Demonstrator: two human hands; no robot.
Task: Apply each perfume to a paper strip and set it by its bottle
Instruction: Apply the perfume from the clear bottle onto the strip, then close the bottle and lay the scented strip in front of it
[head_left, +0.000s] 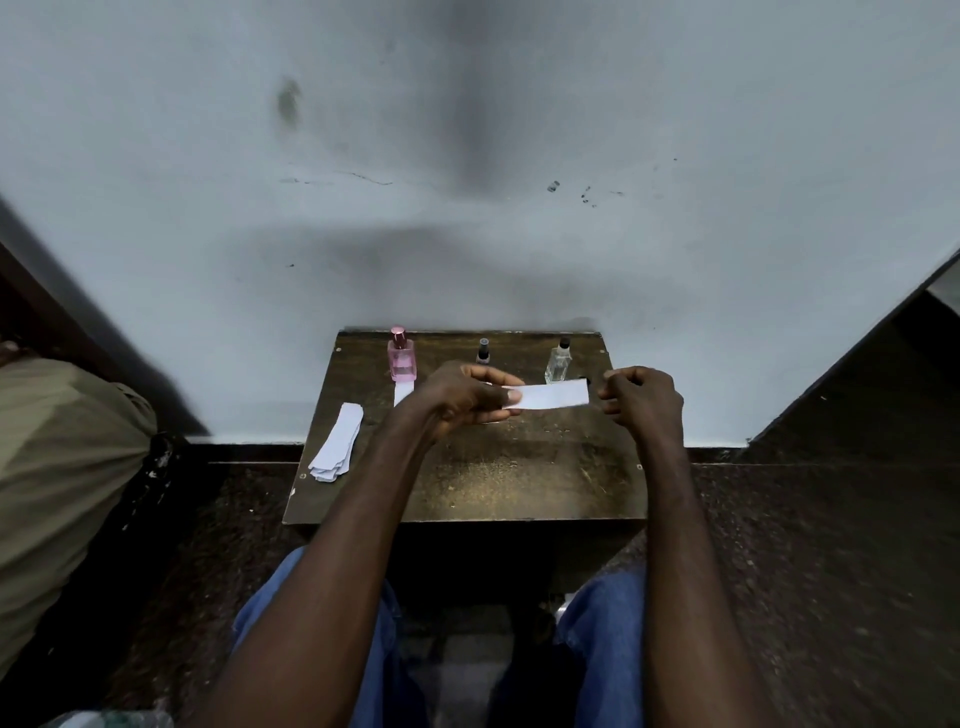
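L hand (457, 397) pinches the near end of a paper strip (553, 395) btw thumb and fingers. The strip sticks out flat toward the R hand (641, 400), above the table (467, 483). R hand has its fingers curled in, just off the strip's free end. I see a small gap, so no contact. Can't tell if anything sits inside the curl.

Bottles stand in a row beyond the hands:
- The pink bottle (401, 356) is beyond the L hand and to its left, w/ a placed strip (404, 393) lying just in front of it.
- The small dark bottle (483, 353) is right behind the L knuckles.
- The clear bottle (558, 362) is beyond the gap btw the hands, past the held strip.

The spare strips (336, 441) are stacked well left of the L hand.

Handling, my read: the strip is thin paper w/ almost no weight. It's stiff enough to hold flat from one end, but it'll crease if squeezed or droop once wet. I'd keep the pinch at the dry end, light pressure, and leave the far end free for the perfume.

The bottles look like glass, so prob. smooth and breakable. They're narrow and easy to tip. I'd take one round the body, not the cap.
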